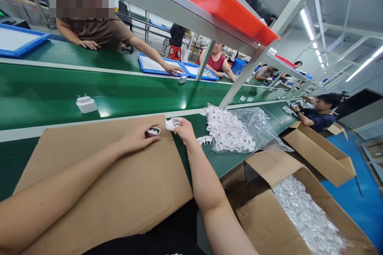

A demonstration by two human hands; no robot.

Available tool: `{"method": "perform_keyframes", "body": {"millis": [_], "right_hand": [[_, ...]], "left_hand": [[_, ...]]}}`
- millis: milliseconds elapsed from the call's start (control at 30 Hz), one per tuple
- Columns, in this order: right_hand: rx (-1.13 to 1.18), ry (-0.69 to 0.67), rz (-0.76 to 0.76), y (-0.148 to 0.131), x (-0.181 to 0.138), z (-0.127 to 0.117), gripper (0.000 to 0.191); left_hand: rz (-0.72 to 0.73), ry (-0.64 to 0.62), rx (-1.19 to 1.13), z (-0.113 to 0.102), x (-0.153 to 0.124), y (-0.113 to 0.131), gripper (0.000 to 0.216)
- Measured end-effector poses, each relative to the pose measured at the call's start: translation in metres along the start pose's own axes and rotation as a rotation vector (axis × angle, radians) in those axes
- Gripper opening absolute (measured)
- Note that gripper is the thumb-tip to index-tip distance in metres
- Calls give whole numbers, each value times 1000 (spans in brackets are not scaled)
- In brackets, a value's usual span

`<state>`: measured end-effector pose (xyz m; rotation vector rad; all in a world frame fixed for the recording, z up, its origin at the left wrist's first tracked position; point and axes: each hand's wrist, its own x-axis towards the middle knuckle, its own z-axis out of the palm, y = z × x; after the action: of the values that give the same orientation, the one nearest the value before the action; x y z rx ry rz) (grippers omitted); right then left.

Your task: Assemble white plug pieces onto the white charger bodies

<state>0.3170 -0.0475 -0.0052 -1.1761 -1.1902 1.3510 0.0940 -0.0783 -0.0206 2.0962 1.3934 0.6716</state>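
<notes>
My left hand (136, 137) is closed around a white charger housing (154, 131). The housing's open end faces right and shows small electronic parts inside. Just to the right, my right hand (184, 130) pinches a small white plastic piece (171, 124), which looks like a plug cover; the fingers partly hide it. The two pieces are apart, above the far right corner of a flat cardboard sheet (119, 191). Several white plug covers (205, 140) lie beside my right wrist, next to a clear plastic bag heaped with similar white pieces (229, 131).
A green conveyor belt (48, 93) runs past the bench, carrying a white charger with pins (86, 104). At lower right stands an open carton (257, 215) of bagged white parts. A red tray (230, 12) sits on the overhead shelf. Co-workers sit opposite and at right.
</notes>
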Motion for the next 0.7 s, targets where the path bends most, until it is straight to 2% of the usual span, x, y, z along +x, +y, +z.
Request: {"method": "perform_keyframes", "body": {"millis": [67, 133, 267, 367, 500, 633, 700], "right_hand": [[-117, 57, -55, 1, 0, 0, 43], [-290, 98, -123, 2, 0, -1, 35], [-665, 27, -187, 7, -1, -4, 20], [-689, 4, -210, 11, -1, -4, 21], [-576, 94, -392, 12, -5, 7, 27], [-711, -24, -587, 8, -18, 23, 28], [-804, -72, -622, 6, -22, 30, 29]], "left_hand": [[-64, 40, -119, 6, 0, -6, 66], [-90, 72, -178, 10, 0, -9, 65], [-116, 99, -216, 15, 1, -11, 61], [-114, 88, -267, 15, 1, -10, 57], [-112, 80, -294, 10, 1, -6, 55], [-100, 70, -315, 7, -1, -5, 56], [-62, 75, -352, 8, 0, -6, 57]]}}
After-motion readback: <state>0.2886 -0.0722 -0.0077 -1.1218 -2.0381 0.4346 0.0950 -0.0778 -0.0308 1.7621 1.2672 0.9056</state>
